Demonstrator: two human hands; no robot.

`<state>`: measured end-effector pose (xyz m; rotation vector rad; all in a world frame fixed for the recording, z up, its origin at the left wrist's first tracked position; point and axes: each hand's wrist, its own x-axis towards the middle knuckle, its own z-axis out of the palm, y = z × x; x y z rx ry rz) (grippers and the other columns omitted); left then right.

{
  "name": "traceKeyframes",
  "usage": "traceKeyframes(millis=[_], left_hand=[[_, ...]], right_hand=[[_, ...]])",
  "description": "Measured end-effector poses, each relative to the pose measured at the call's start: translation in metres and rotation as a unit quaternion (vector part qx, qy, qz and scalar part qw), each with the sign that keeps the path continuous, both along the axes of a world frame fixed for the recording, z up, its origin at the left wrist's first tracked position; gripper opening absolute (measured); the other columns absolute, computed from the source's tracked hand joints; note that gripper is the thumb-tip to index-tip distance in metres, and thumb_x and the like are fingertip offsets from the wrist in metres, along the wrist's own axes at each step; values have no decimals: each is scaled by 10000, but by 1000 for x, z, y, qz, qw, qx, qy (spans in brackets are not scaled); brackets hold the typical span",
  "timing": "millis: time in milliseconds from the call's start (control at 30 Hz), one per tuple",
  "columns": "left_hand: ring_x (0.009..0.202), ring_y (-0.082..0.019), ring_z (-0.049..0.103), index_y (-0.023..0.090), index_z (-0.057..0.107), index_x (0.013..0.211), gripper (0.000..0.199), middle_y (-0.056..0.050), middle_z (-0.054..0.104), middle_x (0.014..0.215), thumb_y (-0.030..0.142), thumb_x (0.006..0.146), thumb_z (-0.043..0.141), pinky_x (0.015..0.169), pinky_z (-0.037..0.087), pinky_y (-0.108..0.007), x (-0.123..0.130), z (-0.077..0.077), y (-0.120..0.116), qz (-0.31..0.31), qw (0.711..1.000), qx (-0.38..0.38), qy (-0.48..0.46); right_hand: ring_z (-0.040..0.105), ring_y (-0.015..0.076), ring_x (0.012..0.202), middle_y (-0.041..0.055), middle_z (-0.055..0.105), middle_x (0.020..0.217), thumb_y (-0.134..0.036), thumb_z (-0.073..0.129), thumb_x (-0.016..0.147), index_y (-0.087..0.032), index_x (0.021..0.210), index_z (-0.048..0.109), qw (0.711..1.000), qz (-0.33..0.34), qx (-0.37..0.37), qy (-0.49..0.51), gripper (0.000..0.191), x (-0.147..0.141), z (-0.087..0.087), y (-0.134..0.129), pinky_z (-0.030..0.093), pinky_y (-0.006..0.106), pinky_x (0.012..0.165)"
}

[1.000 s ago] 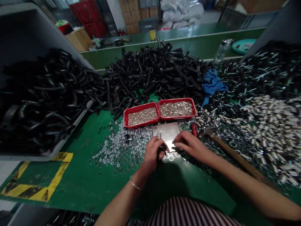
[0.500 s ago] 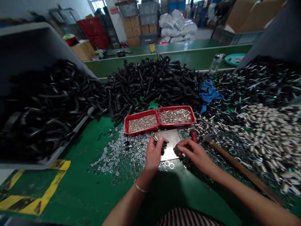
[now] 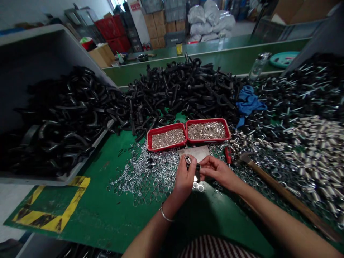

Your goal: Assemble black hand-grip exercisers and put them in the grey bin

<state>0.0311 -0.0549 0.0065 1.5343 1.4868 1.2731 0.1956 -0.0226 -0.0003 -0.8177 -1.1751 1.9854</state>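
Observation:
My left hand [image 3: 185, 179] is closed around a small black part [image 3: 197, 167] with a shiny metal sleeve [image 3: 187, 158] at its upper left end. My right hand [image 3: 219, 173] meets the right end of that part, thumb and fingers pinched together. Whatever sits between those right fingertips is too small and hidden to name. Both hands are over a flat metal plate [image 3: 195, 152], covering its near portion. Two bright metal rings [image 3: 200, 187] lie just below the hands.
Two red trays [image 3: 167, 147] of tiny metal pieces stand behind the plate. Loose washers and rings [image 3: 150, 179] spread leftward. At right lie a hammer [image 3: 282, 191], a red-handled tool [image 3: 228, 154] and metal sleeves [image 3: 319, 161]. Black parts [image 3: 177, 89] are heaped behind, near a blue cloth [image 3: 249, 101].
My right hand has come from over the plate to the black part, its fingertips now against that part's end. My left hand keeps its hold. The whole view has shifted slightly.

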Motion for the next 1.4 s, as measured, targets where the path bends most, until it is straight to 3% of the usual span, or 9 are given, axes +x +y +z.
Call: traceKeyframes(millis=[300, 433, 533, 667, 800, 1033, 1133, 1267, 1400], left_hand=[[886, -188, 595, 201, 593, 928, 171, -40, 646, 899, 328, 996, 502, 853, 450, -325, -15, 2, 3, -109, 990, 40, 76], [749, -156, 595, 192, 615, 893, 305, -22, 636, 826, 444, 997, 478, 724, 468, -275, -20, 7, 13, -56, 996, -62, -30], [745, -140, 593, 187, 623, 943, 348, -31, 652, 896, 511, 972, 500, 690, 483, -257, -24, 11, 24, 42, 986, -60, -148], [685, -114, 583, 190, 600, 977, 380, -15, 658, 900, 564, 921, 563, 660, 495, -245, -18, 4, 35, 95, 954, -80, -271], [677, -109, 587, 188, 620, 939, 371, -11, 662, 873, 553, 930, 560, 667, 498, -242, 0, -2, 32, 41, 964, -113, -237], [711, -106, 580, 188, 599, 955, 329, -22, 658, 907, 515, 940, 567, 669, 480, -233, -7, -4, 33, 61, 954, -111, -273], [727, -104, 577, 186, 573, 956, 310, -20, 649, 889, 495, 934, 587, 684, 474, -229, -15, -11, 36, 82, 937, -113, -322], [717, -103, 569, 181, 573, 938, 314, -25, 649, 884, 494, 933, 589, 680, 475, -229, -6, -14, 38, 58, 930, -126, -340], [706, -114, 574, 182, 593, 941, 352, -28, 643, 863, 533, 944, 554, 668, 484, -240, 5, -4, 34, 28, 947, -137, -288]], right_hand=[[587, 60, 569, 15, 684, 808, -473, 743, 851, -143, 927, 602, 980, 71, -170, 74, 367, -12, -7, -11, 506, 186, 543], [581, 125, 541, 36, 703, 750, -542, 572, 947, -172, 1055, 623, 972, 80, 69, -211, 389, 18, 8, -3, 468, 256, 530], [656, 215, 765, 89, 726, 898, -437, 538, 975, -200, 1138, 642, 811, -89, 304, -492, 307, 84, 21, 22, 491, 347, 721], [628, 276, 1042, 156, 694, 1083, -281, 467, 970, -159, 1062, 645, 617, -206, 321, -688, 235, 175, 14, 76, 466, 366, 860], [647, 334, 993, 210, 690, 1076, -403, 565, 924, -130, 1016, 649, 551, -185, 219, -784, 300, 203, -2, 120, 465, 385, 757], [668, 304, 797, 174, 690, 854, -358, 565, 913, -158, 902, 647, 592, -170, 186, -765, 216, 209, 15, 125, 450, 386, 659], [652, 333, 863, 162, 679, 961, -385, 515, 941, -213, 1065, 599, 597, -269, 247, -715, 228, 193, 23, 91, 478, 474, 726], [669, 242, 844, 95, 693, 995, -446, 591, 935, -237, 1144, 594, 812, -155, 326, -459, 296, 117, 37, 33, 528, 378, 727], [643, 208, 898, 84, 669, 1037, -360, 549, 985, -213, 1149, 582, 828, -36, 415, -376, 223, 49, 42, 15, 533, 358, 786]])
